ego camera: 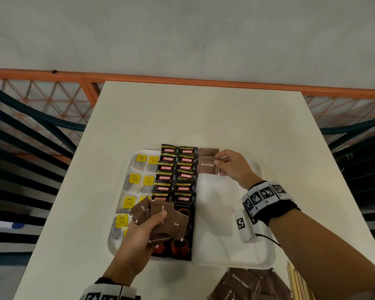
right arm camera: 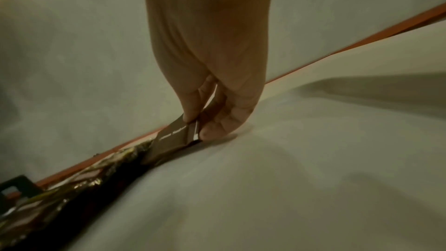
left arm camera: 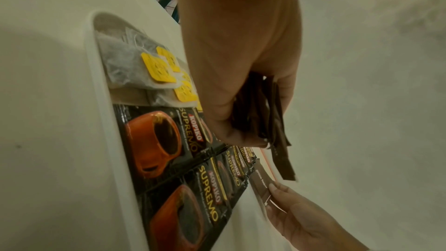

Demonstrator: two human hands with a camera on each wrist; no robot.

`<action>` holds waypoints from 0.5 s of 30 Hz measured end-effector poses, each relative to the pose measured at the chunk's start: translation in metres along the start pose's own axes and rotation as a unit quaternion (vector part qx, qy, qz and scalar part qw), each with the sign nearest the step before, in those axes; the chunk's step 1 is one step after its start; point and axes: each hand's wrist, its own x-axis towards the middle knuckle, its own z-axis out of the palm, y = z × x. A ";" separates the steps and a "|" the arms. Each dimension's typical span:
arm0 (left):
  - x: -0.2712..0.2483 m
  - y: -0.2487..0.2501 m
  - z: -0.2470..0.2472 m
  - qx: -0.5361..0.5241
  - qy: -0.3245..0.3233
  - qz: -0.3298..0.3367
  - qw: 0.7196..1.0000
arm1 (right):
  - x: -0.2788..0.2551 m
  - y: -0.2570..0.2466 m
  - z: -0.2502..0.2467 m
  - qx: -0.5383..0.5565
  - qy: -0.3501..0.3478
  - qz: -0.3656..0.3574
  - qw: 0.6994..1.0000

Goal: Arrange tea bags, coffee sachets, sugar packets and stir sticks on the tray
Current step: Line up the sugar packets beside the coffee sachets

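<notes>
A white tray [ego camera: 236, 254] lies on the white table. Tea bags with yellow tags [ego camera: 134, 178] fill its left columns, and black Kopiko coffee sachets [ego camera: 175, 176] fill the two middle columns. My right hand [ego camera: 230, 165] pinches a brown sugar packet [ego camera: 207, 166] by its right edge, low over the tray's far end, just right of the sachets. Another sugar packet [ego camera: 208, 151] lies just beyond it. My left hand [ego camera: 143, 230] grips a fanned bunch of brown sugar packets [ego camera: 167, 219] above the near sachets. In the right wrist view the pinched packet [right arm camera: 173, 136] touches the tray.
A loose pile of brown sugar packets [ego camera: 247, 284] lies on the table at the near right, beside wooden stir sticks [ego camera: 297, 282]. The tray's right half [ego camera: 225, 213] is bare. An orange mesh railing [ego camera: 52, 98] runs behind the table.
</notes>
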 end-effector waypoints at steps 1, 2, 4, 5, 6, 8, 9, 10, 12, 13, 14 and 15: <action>0.000 0.001 -0.001 0.002 0.000 0.003 1.000 | 0.003 0.001 0.002 -0.018 0.010 -0.005 1.000; 0.000 0.001 -0.001 0.004 0.000 0.006 1.000 | 0.005 0.003 0.003 -0.031 0.021 -0.011 0.999; 0.001 0.002 0.000 0.003 0.001 0.009 1.000 | 0.008 0.005 0.006 -0.044 0.045 -0.023 0.998; 0.001 0.002 0.000 0.001 0.001 0.009 1.000 | 0.008 0.005 0.008 -0.043 0.057 -0.026 0.997; 0.001 0.002 0.000 -0.001 0.002 0.009 1.000 | 0.009 0.006 0.009 -0.039 0.070 -0.030 0.996; 0.001 0.002 0.000 -0.006 0.000 0.009 1.000 | 0.010 0.007 0.012 -0.034 0.095 -0.043 0.994; 0.002 0.002 0.001 -0.010 -0.004 0.009 1.000 | 0.011 0.007 0.012 -0.034 0.104 -0.051 0.993; 0.001 0.002 0.001 -0.012 -0.009 0.009 1.000 | 0.013 0.008 0.013 -0.038 0.111 -0.058 0.991; 0.000 0.003 0.003 -0.019 -0.017 0.008 1.000 | 0.015 0.010 0.014 -0.053 0.123 -0.069 0.989; 0.000 0.003 0.003 -0.025 -0.020 0.007 0.999 | 0.016 0.010 0.014 -0.063 0.131 -0.072 0.987; 0.000 0.003 0.004 -0.029 -0.023 0.006 0.999 | 0.017 0.011 0.014 -0.072 0.139 -0.072 0.985; 0.000 0.003 0.005 -0.034 -0.025 0.005 0.999 | 0.016 0.011 0.014 -0.077 0.146 -0.072 0.984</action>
